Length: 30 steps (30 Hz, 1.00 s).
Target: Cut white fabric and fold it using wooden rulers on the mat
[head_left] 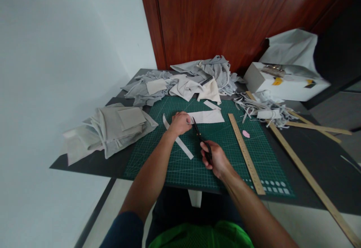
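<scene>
A pale rectangle of fabric (208, 117) lies on the green cutting mat (214, 173). My left hand (180, 123) is closed on its left end, fingers curled. From the right, my right hand (216, 159) grips black-handled scissors (199, 135) by their loops, and the blade tips reach the fabric's lower edge beside my left fingers. Whether the blades are parted is too small to tell. A narrow pale strip (184, 148) runs under my left wrist, and a shorter strip (211, 105) sits above the fabric.
A wooden ruler (245, 152) and a pink chalk-like piece (246, 133) lie right of my right hand. Folded fabric (115, 127) is stacked at left; crumpled grey cloth (152, 86) lies behind. Thin scraps (262, 111), long wooden sticks (306, 173) and a white box (284, 82) stand right.
</scene>
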Each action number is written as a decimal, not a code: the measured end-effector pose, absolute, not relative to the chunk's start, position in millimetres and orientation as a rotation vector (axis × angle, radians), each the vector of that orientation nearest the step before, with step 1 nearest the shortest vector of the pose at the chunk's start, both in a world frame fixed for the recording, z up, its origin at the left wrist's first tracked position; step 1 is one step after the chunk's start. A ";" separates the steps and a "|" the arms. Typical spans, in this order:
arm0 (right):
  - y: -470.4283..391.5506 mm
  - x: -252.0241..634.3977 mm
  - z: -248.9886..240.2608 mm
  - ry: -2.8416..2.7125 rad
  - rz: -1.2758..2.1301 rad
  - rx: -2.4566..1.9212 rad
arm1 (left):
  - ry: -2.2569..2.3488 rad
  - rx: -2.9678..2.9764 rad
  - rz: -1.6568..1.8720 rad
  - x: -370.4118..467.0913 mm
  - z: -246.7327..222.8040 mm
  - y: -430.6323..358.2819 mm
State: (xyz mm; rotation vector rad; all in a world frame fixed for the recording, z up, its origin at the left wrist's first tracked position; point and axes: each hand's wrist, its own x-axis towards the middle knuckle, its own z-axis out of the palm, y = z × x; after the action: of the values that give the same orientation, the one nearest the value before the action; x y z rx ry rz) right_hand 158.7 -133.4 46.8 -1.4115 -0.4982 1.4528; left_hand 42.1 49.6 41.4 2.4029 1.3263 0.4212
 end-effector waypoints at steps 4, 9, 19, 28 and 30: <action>-133.1 156.3 46.9 -0.497 1.434 -1.410 | 1.325 2.397 0.429 41.7 41.6 49.4; -132.2 154.0 45.1 -0.501 1.420 -1.414 | 1.322 2.393 0.422 41.4 40.8 50.1; -132.2 157.2 45.4 -0.550 1.411 -1.437 | 1.326 2.394 0.408 42.1 41.5 50.0; -121.0 159.0 45.5 -0.539 1.417 -1.450 | 1.311 2.396 0.419 41.4 40.0 50.9; -121.1 156.7 45.0 -0.532 1.402 -1.454 | 1.308 2.397 0.420 41.5 39.5 51.0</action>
State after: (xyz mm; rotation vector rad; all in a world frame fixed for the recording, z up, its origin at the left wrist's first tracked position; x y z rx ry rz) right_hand 156.7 -121.1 45.0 -1.4544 -0.5321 1.4018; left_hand 41.5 51.0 39.5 2.3971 1.3083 0.4201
